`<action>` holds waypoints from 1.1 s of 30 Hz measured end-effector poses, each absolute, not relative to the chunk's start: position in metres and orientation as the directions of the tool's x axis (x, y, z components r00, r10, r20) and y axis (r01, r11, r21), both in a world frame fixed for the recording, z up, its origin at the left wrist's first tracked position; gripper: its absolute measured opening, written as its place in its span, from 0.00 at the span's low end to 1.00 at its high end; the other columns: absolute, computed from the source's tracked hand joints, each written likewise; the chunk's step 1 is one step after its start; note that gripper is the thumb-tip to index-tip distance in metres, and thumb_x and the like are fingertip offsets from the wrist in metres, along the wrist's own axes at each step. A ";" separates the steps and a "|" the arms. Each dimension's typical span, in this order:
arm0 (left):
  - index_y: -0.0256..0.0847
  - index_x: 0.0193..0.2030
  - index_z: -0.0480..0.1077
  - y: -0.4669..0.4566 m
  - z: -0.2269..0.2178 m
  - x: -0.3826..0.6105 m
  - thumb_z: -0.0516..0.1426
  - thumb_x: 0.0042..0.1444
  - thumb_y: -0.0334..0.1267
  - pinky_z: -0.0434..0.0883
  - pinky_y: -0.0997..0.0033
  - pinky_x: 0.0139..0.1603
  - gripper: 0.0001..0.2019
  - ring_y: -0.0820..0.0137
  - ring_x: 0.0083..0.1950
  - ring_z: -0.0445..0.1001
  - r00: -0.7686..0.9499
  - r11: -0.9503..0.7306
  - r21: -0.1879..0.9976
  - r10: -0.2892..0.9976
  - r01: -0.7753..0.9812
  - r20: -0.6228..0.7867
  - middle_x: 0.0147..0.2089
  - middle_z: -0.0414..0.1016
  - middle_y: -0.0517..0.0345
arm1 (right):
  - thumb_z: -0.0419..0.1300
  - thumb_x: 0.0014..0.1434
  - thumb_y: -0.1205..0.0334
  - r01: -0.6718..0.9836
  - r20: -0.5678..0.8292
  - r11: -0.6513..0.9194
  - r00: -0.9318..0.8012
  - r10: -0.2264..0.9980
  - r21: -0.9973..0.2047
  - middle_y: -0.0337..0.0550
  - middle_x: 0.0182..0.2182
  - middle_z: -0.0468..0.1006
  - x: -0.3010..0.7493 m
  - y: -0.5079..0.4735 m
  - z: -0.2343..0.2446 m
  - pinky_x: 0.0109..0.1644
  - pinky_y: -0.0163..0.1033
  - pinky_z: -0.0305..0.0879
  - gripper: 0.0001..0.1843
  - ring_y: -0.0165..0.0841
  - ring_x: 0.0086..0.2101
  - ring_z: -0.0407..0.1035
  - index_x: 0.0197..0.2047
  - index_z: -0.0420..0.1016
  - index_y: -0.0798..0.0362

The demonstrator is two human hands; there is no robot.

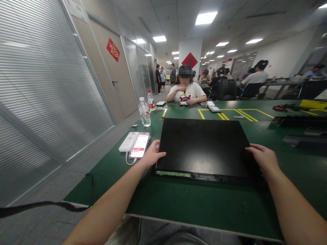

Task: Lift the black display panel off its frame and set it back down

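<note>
A black flat display panel [204, 146] lies in front of me on the green table [199, 204], its dark face up. Along its near edge runs a narrow green circuit board [173, 174]. My left hand [152, 154] grips the panel's left edge, thumb on the face and fingers around the side. At the opposite edge, my right hand [264, 158] holds the panel between thumb and fingers. The fingertips beneath the panel are hidden on both sides.
Left of the panel lie a lit phone [140, 144] and a white power bank [126, 141] with a cable. Two water bottles [144, 112] stand behind them. Dark strips [301, 139] and orange-handled tools [281, 108] lie at right. A person [187, 90] sits across the table.
</note>
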State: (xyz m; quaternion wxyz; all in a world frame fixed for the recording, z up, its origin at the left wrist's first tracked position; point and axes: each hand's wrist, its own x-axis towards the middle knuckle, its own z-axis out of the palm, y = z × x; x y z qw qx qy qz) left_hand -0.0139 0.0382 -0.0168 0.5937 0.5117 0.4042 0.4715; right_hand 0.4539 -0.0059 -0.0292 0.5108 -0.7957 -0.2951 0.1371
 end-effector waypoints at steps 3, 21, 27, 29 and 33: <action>0.43 0.52 0.66 0.038 -0.015 -0.016 0.72 0.41 0.25 0.75 0.44 0.63 0.33 0.51 0.55 0.84 0.228 0.055 0.990 0.973 -0.131 -0.023 0.48 0.86 0.51 | 0.68 0.45 0.52 0.353 0.096 -0.297 0.771 0.630 -0.887 0.54 0.44 0.85 0.454 -0.005 -0.031 0.49 0.46 0.69 0.24 0.47 0.45 0.77 0.45 0.85 0.53; 0.41 0.47 0.69 0.042 -0.012 -0.020 0.72 0.35 0.18 0.71 0.40 0.68 0.33 0.48 0.60 0.81 0.163 0.098 0.985 0.984 -0.143 -0.074 0.49 0.85 0.48 | 0.67 0.45 0.50 0.389 0.087 -0.316 0.738 0.669 -0.865 0.54 0.45 0.85 0.459 -0.002 -0.035 0.53 0.50 0.67 0.22 0.50 0.48 0.76 0.42 0.85 0.51; 0.41 0.63 0.69 0.043 -0.012 -0.021 0.71 0.35 0.16 0.70 0.40 0.70 0.44 0.47 0.63 0.79 0.193 0.123 0.976 0.977 -0.182 -0.087 0.55 0.84 0.44 | 0.67 0.46 0.50 0.376 0.051 -0.354 0.744 0.667 -0.856 0.54 0.46 0.85 0.455 -0.003 -0.030 0.53 0.50 0.66 0.22 0.50 0.49 0.75 0.43 0.84 0.51; 0.40 0.65 0.69 0.044 -0.013 -0.022 0.71 0.35 0.16 0.69 0.39 0.70 0.46 0.46 0.63 0.79 0.204 0.124 0.975 0.975 -0.184 -0.086 0.56 0.84 0.43 | 0.67 0.46 0.50 0.378 0.053 -0.357 0.746 0.663 -0.854 0.55 0.46 0.85 0.454 -0.003 -0.030 0.52 0.50 0.66 0.22 0.50 0.48 0.75 0.43 0.85 0.52; 0.41 0.66 0.69 0.047 -0.016 -0.023 0.69 0.35 0.16 0.69 0.40 0.71 0.47 0.46 0.63 0.80 0.198 0.114 0.976 0.977 -0.188 -0.076 0.56 0.84 0.44 | 0.67 0.46 0.51 0.391 0.084 -0.337 0.749 0.657 -0.856 0.54 0.45 0.85 0.453 -0.004 -0.029 0.51 0.49 0.67 0.21 0.49 0.47 0.76 0.42 0.85 0.52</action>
